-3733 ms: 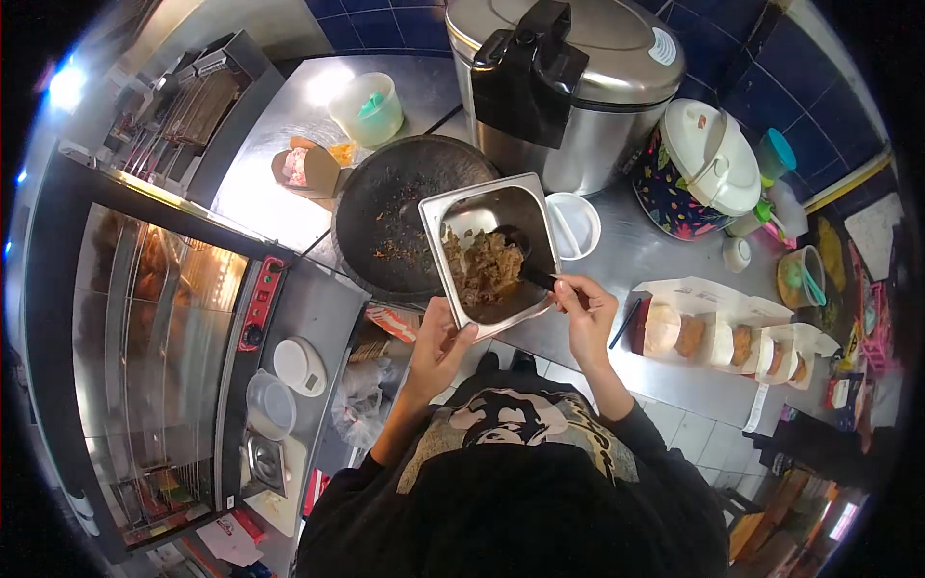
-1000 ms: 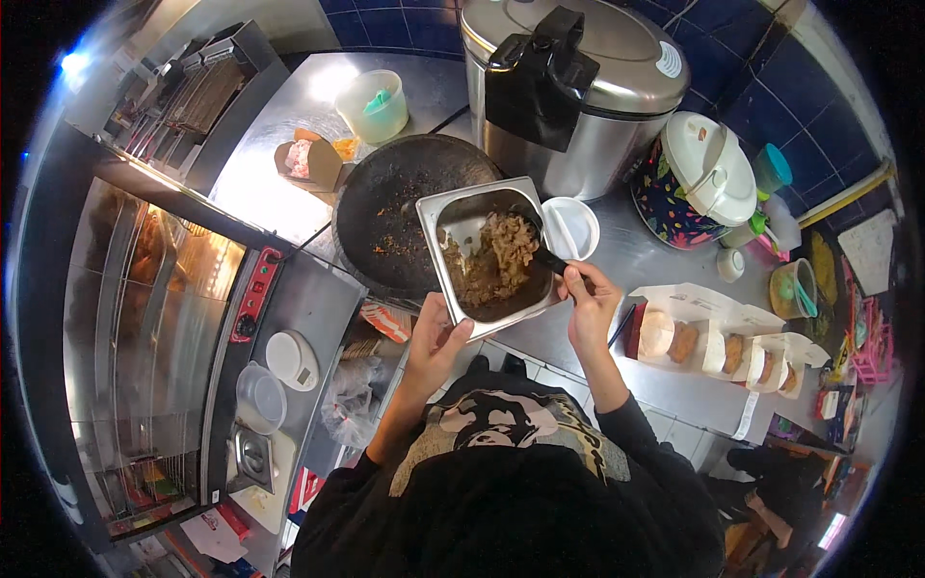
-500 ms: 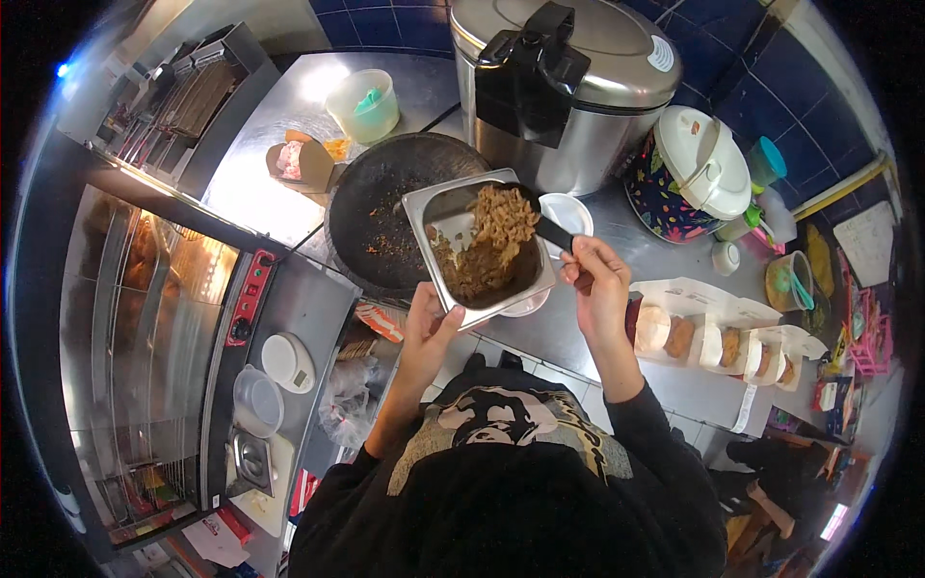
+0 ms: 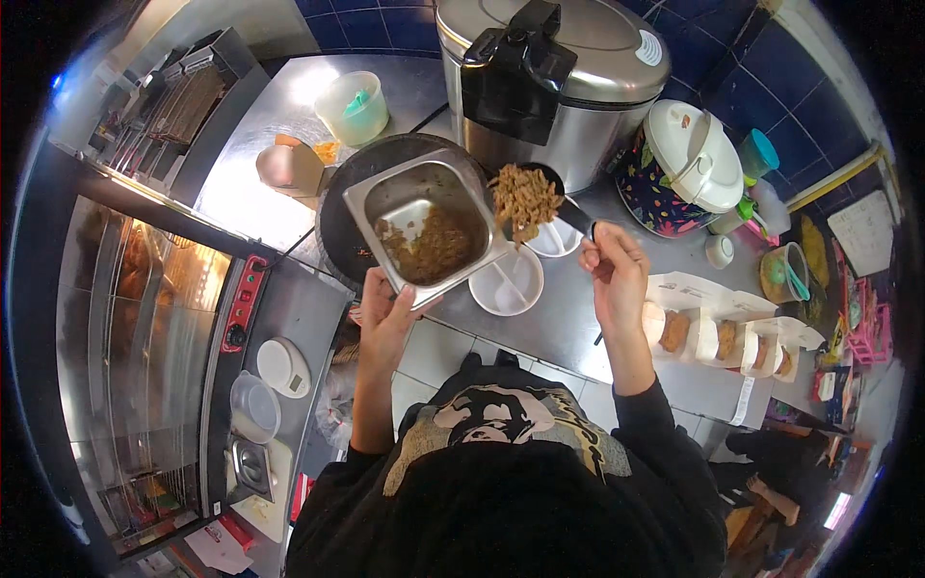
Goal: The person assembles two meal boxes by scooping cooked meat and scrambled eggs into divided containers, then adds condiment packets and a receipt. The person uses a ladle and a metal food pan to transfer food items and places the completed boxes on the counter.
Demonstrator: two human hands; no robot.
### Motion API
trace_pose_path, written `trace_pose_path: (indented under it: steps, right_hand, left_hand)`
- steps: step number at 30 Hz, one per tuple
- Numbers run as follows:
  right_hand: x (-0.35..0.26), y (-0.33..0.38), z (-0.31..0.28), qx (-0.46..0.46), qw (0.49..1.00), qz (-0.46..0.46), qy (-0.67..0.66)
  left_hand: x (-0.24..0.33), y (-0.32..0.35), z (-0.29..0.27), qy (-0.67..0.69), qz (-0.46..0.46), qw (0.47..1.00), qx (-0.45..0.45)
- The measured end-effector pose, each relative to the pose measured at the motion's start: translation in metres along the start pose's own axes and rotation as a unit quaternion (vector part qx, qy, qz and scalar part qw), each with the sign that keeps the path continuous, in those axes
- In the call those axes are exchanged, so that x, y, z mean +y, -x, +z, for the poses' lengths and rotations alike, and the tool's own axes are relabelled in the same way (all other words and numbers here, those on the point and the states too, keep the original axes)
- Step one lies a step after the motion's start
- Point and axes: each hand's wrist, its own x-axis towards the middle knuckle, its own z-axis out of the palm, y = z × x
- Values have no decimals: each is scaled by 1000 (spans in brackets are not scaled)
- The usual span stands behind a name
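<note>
My left hand (image 4: 387,323) grips the near edge of a square steel pan (image 4: 367,210), tilted over a dark round bowl-like vessel (image 4: 337,217). Brown shredded meat (image 4: 434,246) lies in the pan's bottom. My right hand (image 4: 617,265) is closed round the handle of a black ladle (image 4: 578,218), heaped with shredded meat (image 4: 525,200) just right of the pan. Below the ladle stand two white divided bowls, the nearer one (image 4: 503,287) in full view and the farther one (image 4: 551,239) partly covered by the ladle.
Behind stands a big steel cooker (image 4: 597,67), with a patterned pot (image 4: 641,188) to its right. Open white boxes (image 4: 718,342) of food line the right counter. A takeaway box (image 4: 292,171) and plastic tub (image 4: 350,116) sit far left, near a glass warming cabinet (image 4: 145,337).
The pan has moved left, away from the bowls. The loaded ladle has come out of the pan to its right, above the white bowls, which now show more.
</note>
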Motion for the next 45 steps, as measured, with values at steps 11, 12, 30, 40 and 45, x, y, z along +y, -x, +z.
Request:
trace_pose_path:
  steps: [11,12,30,40,45]
  right_hand:
    - [90,16,-82,66,956,-33,285]
    - [95,17,-83,76,951,-31,298]
    - [79,20,-71,-163,664,-421,596]
    - [99,23,-67,-252,638,-339,643]
    - [78,25,-69,-240,678,-300,627]
  left_hand:
    - [15,12,-28,-68,16,995,74]
    - [13,12,-31,-68,15,995,73]
    - [10,12,-27,-43,7,995,85]
    - [7,9,-25,-41,5,994,100]
    - [10,11,-22,-34,6,995,91]
